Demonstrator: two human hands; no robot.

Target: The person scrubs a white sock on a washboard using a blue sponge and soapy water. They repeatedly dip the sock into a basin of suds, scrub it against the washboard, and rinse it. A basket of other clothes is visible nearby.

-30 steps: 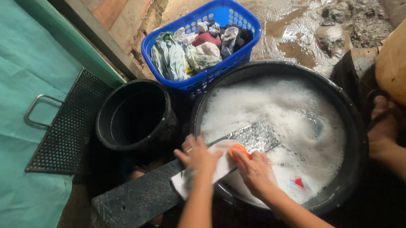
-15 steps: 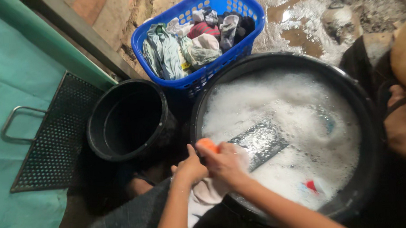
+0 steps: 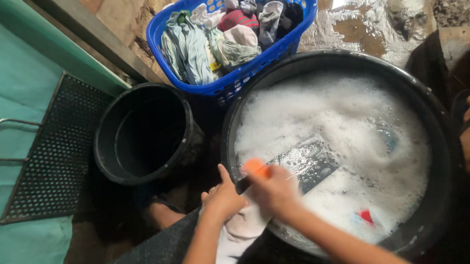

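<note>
Right hand closed around an orange brush — pressed on the ribbed washboard slanting into the sudsy black tub. Left hand grips a white cloth at the tub's near rim, on the board's lower end. Round black bucket beside; blue mesh basket of wrung clothes behind — metal grate left.

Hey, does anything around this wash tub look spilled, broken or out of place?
Nothing looks broken. The ground behind the black tub is wet and muddy, and the blue basket leans on the tub's rim. Both hands, left hand and right hand, scrub white cloth.
</note>
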